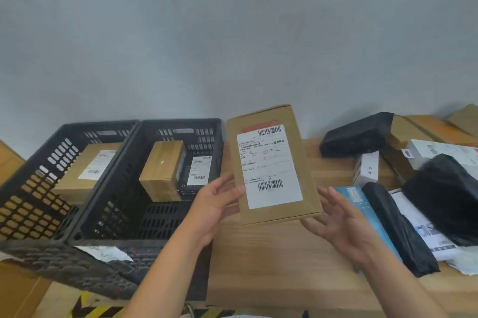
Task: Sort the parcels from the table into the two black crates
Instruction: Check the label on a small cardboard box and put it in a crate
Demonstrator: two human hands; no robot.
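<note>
A box (271, 162) is held up above the tabletop (271, 253), near its left edge, tilted with its label (269, 167) turned towards the camera. It is pinched at its lower left edge by the left grip (219, 201), thumb on the front face and fingers behind. The right grip (344, 222) is spread apart at the lower right corner, and whether it touches the cardboard cannot be told. The whole weight is therefore judged to be carried by one thin pinch low on a long box. If that pinch is relaxed, or the box is swung quickly, it may pivot and drop onto the tabletop. Two crates stand just off the left edge. One brown parcel lies in the left crate (103, 131), and a brown parcel and a dark labelled one lie in the right crate (181, 134). The sorting rule is not shown, so the likeliest error is judged to be a wrong crate chosen if the label is read hastily. The near rim of the right crate lies between the box and the left crate, and a low carry could catch a corner on it. A box dropped in on edge could be left leaning on the parcels already inside. At the right edge a loose pile (424, 157) of bags and cartons is stacked, and it could be nudged into a slide by a careless return of the right grip.
</note>
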